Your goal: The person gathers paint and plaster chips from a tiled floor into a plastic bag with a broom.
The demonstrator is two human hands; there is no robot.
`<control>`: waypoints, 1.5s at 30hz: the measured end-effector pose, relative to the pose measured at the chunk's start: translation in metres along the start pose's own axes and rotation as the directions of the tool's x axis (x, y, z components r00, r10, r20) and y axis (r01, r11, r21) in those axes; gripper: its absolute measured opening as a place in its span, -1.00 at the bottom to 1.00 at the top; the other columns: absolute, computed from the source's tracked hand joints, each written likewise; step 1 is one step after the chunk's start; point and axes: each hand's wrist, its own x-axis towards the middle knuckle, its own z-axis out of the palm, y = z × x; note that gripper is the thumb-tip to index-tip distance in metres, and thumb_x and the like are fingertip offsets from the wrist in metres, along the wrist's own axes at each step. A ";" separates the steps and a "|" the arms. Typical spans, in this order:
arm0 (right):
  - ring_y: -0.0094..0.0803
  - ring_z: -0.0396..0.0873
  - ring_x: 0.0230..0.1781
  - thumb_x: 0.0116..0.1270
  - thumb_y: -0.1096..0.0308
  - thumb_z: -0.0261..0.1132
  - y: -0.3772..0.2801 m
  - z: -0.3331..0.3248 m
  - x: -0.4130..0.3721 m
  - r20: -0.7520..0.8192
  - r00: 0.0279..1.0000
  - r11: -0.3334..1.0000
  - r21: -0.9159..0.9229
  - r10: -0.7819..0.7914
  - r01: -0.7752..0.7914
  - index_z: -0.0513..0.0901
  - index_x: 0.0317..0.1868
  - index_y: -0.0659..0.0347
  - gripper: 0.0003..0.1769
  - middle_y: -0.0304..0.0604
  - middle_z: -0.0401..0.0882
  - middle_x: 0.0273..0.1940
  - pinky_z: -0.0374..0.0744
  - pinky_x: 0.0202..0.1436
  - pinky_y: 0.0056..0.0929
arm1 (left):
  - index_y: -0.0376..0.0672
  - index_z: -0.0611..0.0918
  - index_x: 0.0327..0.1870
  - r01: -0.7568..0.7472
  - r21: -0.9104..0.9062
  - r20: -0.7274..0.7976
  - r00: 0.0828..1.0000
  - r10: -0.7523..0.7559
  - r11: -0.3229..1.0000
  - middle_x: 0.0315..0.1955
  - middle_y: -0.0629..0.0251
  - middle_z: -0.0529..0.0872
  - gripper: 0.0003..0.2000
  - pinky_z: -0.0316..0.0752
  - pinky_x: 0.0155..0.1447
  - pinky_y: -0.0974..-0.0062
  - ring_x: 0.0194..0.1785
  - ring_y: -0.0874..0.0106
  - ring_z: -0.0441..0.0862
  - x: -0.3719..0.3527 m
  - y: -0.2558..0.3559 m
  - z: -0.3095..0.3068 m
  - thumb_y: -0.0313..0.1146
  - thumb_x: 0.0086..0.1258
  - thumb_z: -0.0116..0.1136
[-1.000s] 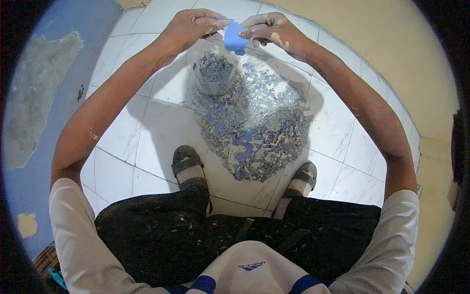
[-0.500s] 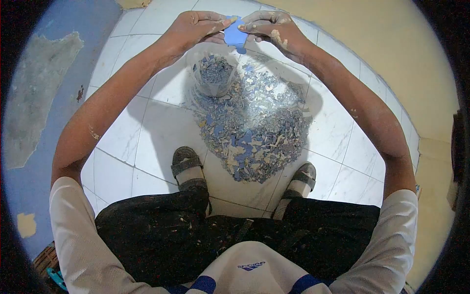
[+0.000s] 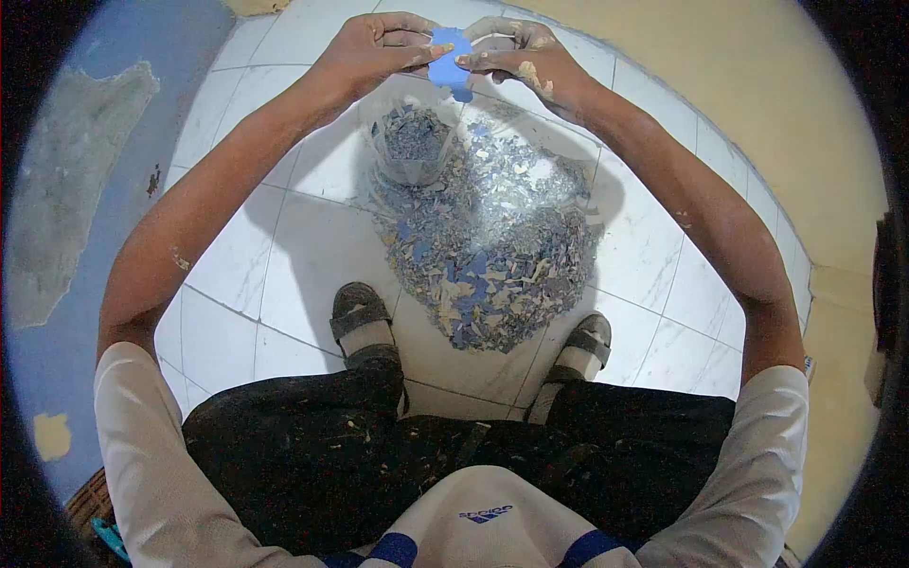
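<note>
Both hands hold one irregular blue flake [image 3: 451, 68] up at the top centre of the view. My left hand [image 3: 383, 49] pinches its left edge between thumb and fingers. On the right edge, my right hand [image 3: 523, 55] grips it the same way, with dust and pale residue on the skin. Below the hands stands a clear container [image 3: 412, 142] with grey-blue chips inside. Beside and below it, a broad heap of blue, grey and cream flakes [image 3: 492, 256] lies on the floor.
White tiles [image 3: 312, 246] surround the heap. Two sandalled feet [image 3: 360, 317] flank its near end. A blue wall [image 3: 123, 208] with a bare grey patch rises at the left, and a yellowish wall [image 3: 757, 104] curves along the right.
Both hands and the blue flake have shifted slightly left and up. More of the flake's face shows between the fingers.
</note>
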 end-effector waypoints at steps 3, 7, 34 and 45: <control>-0.45 0.71 -0.14 0.22 0.39 0.43 0.006 0.000 0.002 -0.033 0.996 0.992 0.102 0.079 -0.075 0.65 -0.02 0.24 -0.69 -0.09 0.70 -0.14 0.69 -0.05 -0.63 | -0.28 0.57 0.16 -0.125 -0.108 0.069 0.989 0.133 0.986 -0.06 0.19 0.72 -0.48 0.55 0.21 0.45 0.01 0.45 0.67 -0.003 -0.003 -0.001 -0.19 0.23 0.37; -0.43 0.72 -0.18 0.21 0.41 0.44 0.010 0.000 0.002 0.012 1.000 0.973 0.232 0.016 -0.018 0.63 0.00 0.23 -0.66 -0.05 0.70 -0.16 0.70 -0.05 -0.58 | -0.26 0.56 0.19 -0.096 -0.069 0.023 0.995 0.098 0.993 -0.05 0.19 0.72 -0.44 0.53 0.25 0.42 0.04 0.42 0.66 -0.005 0.001 0.002 -0.17 0.20 0.38; -0.48 0.62 -0.22 0.17 0.58 0.37 0.007 0.000 0.011 0.023 0.999 0.937 0.345 0.044 -0.049 0.59 -0.10 0.23 -0.73 -0.19 0.66 -0.27 0.60 -0.09 -0.51 | -0.19 0.70 0.02 -0.164 0.127 -0.120 0.976 0.180 0.978 -0.09 0.32 0.74 -0.70 0.49 0.24 0.51 0.03 0.51 0.63 -0.007 0.011 0.007 -0.25 0.36 0.24; -0.50 0.63 -0.20 0.19 0.61 0.37 0.005 0.003 0.005 0.092 0.996 0.924 0.381 0.003 -0.038 0.52 0.00 0.20 -0.63 -0.24 0.63 -0.27 0.62 -0.08 -0.51 | -0.24 0.73 -0.10 -0.046 0.158 -0.013 0.999 0.049 0.986 -0.26 0.23 0.75 -0.64 0.57 -0.02 0.53 -0.17 0.50 0.67 -0.009 0.014 0.008 -0.09 0.33 0.29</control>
